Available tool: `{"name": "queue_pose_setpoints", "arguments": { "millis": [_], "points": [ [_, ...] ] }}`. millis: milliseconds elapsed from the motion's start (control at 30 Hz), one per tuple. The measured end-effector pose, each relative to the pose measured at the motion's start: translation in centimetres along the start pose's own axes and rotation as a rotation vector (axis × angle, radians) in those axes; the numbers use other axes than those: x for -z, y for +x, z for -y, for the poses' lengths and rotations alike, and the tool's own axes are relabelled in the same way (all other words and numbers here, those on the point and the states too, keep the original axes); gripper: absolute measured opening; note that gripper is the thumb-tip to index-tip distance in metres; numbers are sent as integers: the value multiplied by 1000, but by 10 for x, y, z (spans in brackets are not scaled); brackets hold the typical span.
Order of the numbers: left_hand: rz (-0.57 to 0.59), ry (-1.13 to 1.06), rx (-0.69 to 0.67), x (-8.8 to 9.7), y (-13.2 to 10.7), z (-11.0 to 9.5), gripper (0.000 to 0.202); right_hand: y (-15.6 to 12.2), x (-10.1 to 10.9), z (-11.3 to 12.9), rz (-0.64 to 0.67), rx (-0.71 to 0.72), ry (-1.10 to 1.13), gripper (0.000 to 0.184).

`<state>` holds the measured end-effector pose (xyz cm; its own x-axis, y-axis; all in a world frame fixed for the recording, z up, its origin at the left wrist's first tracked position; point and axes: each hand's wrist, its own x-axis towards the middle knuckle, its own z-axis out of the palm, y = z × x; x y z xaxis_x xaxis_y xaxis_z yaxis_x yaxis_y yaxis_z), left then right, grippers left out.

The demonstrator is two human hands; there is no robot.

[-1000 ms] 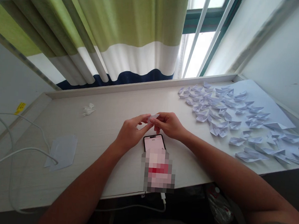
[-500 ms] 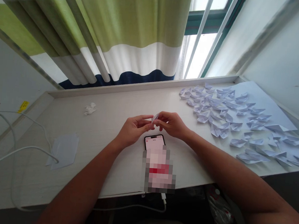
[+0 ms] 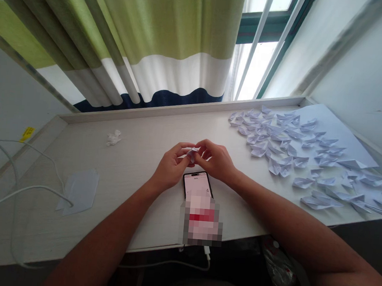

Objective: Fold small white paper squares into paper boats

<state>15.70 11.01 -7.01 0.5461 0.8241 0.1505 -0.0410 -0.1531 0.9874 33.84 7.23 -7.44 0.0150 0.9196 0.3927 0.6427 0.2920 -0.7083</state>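
Between my two hands is a small piece of folded white paper (image 3: 193, 152), held above the desk just beyond the phone. My left hand (image 3: 172, 164) pinches its left side with thumb and fingers. On the other side, my right hand (image 3: 216, 160) grips it with the thumb in front and the fingers curled behind. Parts of the paper are covered by my fingertips. A phone (image 3: 196, 181) with a lit pinkish screen, partly pixelated, lies on the desk below my hands.
Several folded paper boats (image 3: 285, 164) spread over the right of the desk, some near a large white sheet (image 3: 331, 123). At left are a crumpled paper (image 3: 114, 138), small white sheets (image 3: 80, 191) and a white cable (image 3: 28, 192). Another cable (image 3: 206, 251) runs to the phone's lower end.
The folded paper has turned in my fingers and looks more spread than before. My right thumb has shifted left, closer to the left thumb. The desk items stay put.
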Motion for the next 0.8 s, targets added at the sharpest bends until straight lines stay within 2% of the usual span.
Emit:
{"name": "queue_pose_setpoints", "arguments": {
  "millis": [233,367,500,633,800],
  "points": [
    [-71,142,-13,-5,-5,3,25,-1,-4,3,4,2,-226,15],
    [-127,55,-13,-9,-5,1,23,-5,-7,4,-75,67,-319,16],
    [-165,-79,29,-11,-5,-10,23,-7,-7,5,-153,204,-299,14],
    [-168,-211,100,-7,-5,-20,25,-6,-5,4,-202,325,-256,21],
    [-194,-212,55,-2,-3,-21,38,-4,0,3,-161,374,-69,21]
  ]
}}
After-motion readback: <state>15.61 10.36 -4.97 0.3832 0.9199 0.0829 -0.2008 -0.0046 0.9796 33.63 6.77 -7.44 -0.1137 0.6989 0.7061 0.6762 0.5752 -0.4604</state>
